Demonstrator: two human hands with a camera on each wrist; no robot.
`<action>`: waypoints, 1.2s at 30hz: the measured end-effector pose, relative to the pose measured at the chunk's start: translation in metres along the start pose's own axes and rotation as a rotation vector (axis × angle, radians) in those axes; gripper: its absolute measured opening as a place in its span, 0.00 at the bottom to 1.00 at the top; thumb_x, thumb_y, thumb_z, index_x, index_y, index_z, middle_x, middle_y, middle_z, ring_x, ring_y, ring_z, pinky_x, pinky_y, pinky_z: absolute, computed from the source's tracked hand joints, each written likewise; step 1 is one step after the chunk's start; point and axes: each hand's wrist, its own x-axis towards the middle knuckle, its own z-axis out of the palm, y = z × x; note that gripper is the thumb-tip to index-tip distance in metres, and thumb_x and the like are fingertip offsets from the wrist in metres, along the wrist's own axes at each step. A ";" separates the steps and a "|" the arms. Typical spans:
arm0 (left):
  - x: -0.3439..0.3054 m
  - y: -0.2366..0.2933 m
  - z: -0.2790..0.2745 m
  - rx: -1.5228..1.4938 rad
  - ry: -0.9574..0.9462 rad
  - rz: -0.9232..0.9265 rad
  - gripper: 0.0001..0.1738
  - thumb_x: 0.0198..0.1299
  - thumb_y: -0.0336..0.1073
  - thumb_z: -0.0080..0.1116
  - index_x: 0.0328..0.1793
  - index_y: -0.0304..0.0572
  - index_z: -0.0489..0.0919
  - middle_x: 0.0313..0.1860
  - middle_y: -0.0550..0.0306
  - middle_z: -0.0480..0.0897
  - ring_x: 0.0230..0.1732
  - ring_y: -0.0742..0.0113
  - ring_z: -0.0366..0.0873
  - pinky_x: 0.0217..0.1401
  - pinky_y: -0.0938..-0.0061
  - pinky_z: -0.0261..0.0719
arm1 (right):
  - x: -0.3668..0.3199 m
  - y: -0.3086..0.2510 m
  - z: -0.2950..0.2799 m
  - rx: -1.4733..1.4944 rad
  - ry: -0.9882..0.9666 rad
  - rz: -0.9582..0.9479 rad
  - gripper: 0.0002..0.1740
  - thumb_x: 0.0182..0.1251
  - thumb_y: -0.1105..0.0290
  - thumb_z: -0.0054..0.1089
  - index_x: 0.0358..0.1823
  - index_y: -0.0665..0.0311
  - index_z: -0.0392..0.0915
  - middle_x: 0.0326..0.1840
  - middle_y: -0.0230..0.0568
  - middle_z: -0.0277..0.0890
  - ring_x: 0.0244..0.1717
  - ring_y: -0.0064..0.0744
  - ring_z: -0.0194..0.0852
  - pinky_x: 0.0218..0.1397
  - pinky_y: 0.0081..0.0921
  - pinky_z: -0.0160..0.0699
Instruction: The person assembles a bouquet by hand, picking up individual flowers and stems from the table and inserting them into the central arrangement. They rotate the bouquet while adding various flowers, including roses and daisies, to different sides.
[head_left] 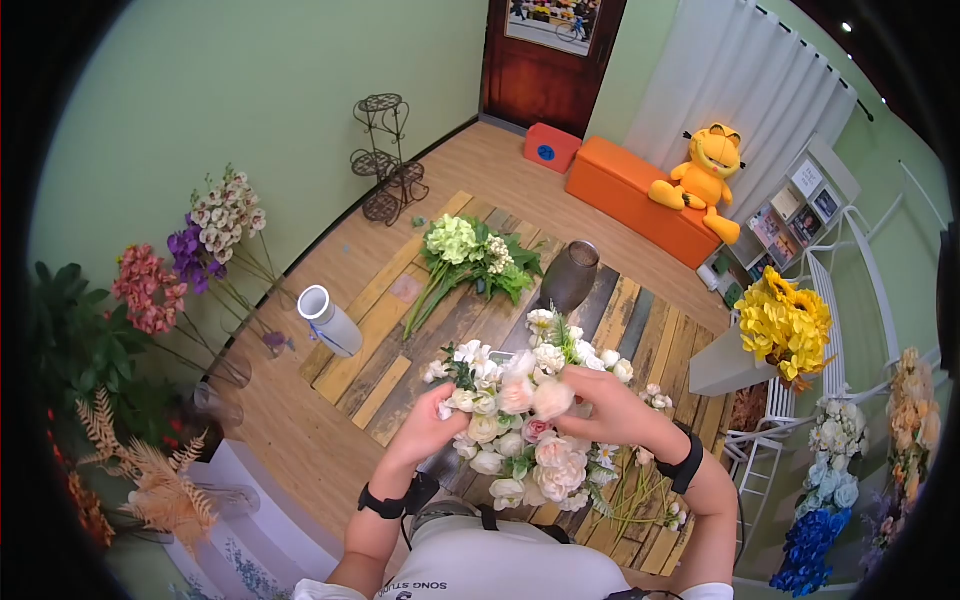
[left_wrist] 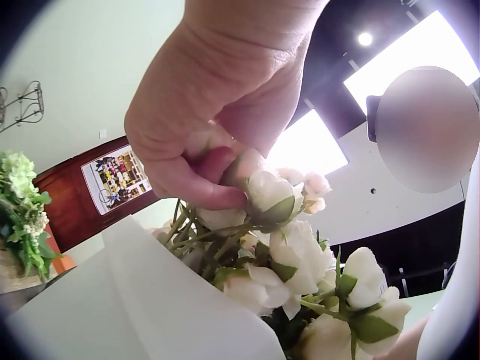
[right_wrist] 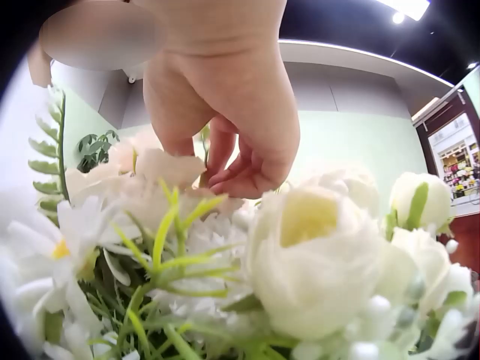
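Observation:
A full bouquet of artificial white and pale pink roses (head_left: 487, 458) stands in front of the person, rising from a white container (left_wrist: 150, 292) seen in the left wrist view. On the bouquet's left side, the left hand (head_left: 425, 430) pinches a small white rose (left_wrist: 271, 196) between curled fingers and thumb. From the right, the right hand (head_left: 615, 408) reaches in and holds a pale peach rose (head_left: 553, 400) near the top. Its fingertips are partly hidden among the petals in the right wrist view. Daisies (right_wrist: 64, 244) and green sprigs (right_wrist: 169, 262) fill the near side.
On the plank table (head_left: 380, 385) stand a white vase (head_left: 335, 325) and a dark vase (head_left: 570, 275), with green hydrangea stems (head_left: 455, 245) lying between them. Loose stems (head_left: 635, 500) lie at the right. Yellow flowers (head_left: 785, 325) in a tall pale vase stand beyond the right edge.

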 end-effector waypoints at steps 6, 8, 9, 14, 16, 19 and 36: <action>0.002 -0.003 0.000 0.004 -0.004 0.014 0.12 0.52 0.24 0.51 0.44 0.35 0.74 0.38 0.66 0.76 0.40 0.81 0.70 0.43 0.84 0.69 | 0.000 -0.016 -0.011 0.109 0.051 0.014 0.24 0.52 0.66 0.64 0.50 0.62 0.68 0.35 0.36 0.67 0.27 0.25 0.65 0.33 0.21 0.68; 0.002 -0.001 0.000 0.008 -0.013 -0.012 0.14 0.52 0.24 0.51 0.46 0.35 0.74 0.40 0.65 0.76 0.41 0.80 0.70 0.45 0.83 0.69 | 0.003 -0.021 -0.012 0.121 0.074 0.016 0.27 0.52 0.61 0.64 0.52 0.62 0.67 0.38 0.35 0.66 0.27 0.25 0.65 0.32 0.21 0.67; 0.002 0.000 0.000 0.010 -0.017 -0.013 0.14 0.52 0.24 0.51 0.46 0.35 0.74 0.40 0.65 0.76 0.41 0.80 0.70 0.45 0.83 0.69 | 0.005 -0.024 -0.011 0.122 0.079 0.018 0.27 0.52 0.61 0.64 0.52 0.62 0.67 0.38 0.35 0.66 0.27 0.25 0.65 0.32 0.21 0.67; 0.002 0.003 0.003 0.004 -0.001 -0.005 0.14 0.52 0.24 0.51 0.47 0.34 0.74 0.41 0.65 0.76 0.42 0.80 0.70 0.46 0.83 0.69 | 0.017 -0.033 0.000 -0.036 0.026 0.043 0.24 0.52 0.65 0.63 0.51 0.62 0.68 0.40 0.40 0.67 0.33 0.30 0.69 0.37 0.25 0.70; 0.002 0.000 0.000 0.027 -0.011 0.002 0.14 0.52 0.24 0.51 0.47 0.34 0.74 0.40 0.65 0.76 0.42 0.80 0.70 0.46 0.83 0.69 | 0.017 -0.026 0.001 -0.032 -0.040 -0.040 0.20 0.52 0.66 0.60 0.48 0.62 0.69 0.37 0.40 0.67 0.33 0.35 0.69 0.36 0.28 0.70; 0.001 0.006 0.001 0.024 -0.008 0.001 0.13 0.52 0.24 0.51 0.46 0.35 0.74 0.40 0.65 0.76 0.41 0.81 0.70 0.45 0.83 0.69 | 0.014 -0.020 0.001 -0.046 -0.140 -0.184 0.13 0.52 0.70 0.57 0.40 0.63 0.72 0.32 0.40 0.67 0.33 0.40 0.70 0.35 0.31 0.71; 0.002 0.006 0.003 0.044 0.003 0.004 0.11 0.51 0.23 0.52 0.43 0.36 0.74 0.37 0.68 0.75 0.38 0.83 0.68 0.42 0.85 0.68 | 0.018 0.005 0.017 -0.221 0.110 -0.080 0.07 0.52 0.76 0.55 0.35 0.65 0.75 0.29 0.40 0.71 0.32 0.40 0.71 0.35 0.30 0.71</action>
